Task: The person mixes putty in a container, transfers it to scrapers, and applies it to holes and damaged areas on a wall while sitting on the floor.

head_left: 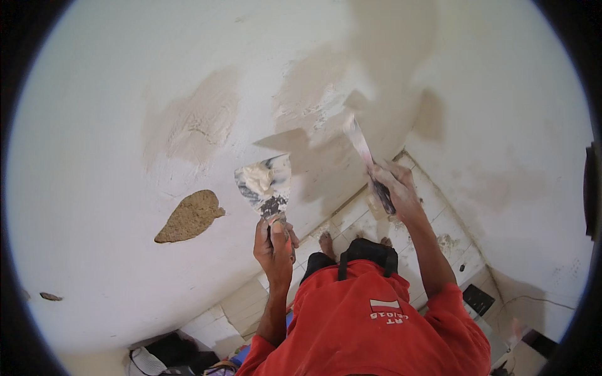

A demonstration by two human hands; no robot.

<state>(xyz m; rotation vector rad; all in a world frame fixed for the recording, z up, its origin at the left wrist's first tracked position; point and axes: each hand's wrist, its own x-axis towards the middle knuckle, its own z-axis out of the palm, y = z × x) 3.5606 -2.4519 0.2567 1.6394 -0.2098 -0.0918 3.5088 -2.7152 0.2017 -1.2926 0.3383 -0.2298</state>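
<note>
My left hand (pixel 274 245) is closed around the handle of a wide putty knife (pixel 274 199), its blade up and carrying a lump of pale filler (pixel 258 178). In my right hand (pixel 399 188) is a second, narrower-looking putty knife (pixel 360 141), gripped by its dark handle. Its blade points up toward the white wall (pixel 113 113), close to a damp-looking filler patch (pixel 307 88); whether the tip touches the wall I cannot tell. Left of that lies another smeared patch (pixel 199 119). Below it, a brown hole (pixel 191 217) exposes rough material under the wall's surface.
A smaller hole (pixel 51 296) marks the wall at lower left. Pale floor tiles (pixel 357 222) with spatters run below, meeting a second wall (pixel 520 169) on the right. Dark bags or cloths (pixel 172 352) lie at bottom left. A dark flat object (pixel 478 299) and a cable (pixel 539 301) are at lower right.
</note>
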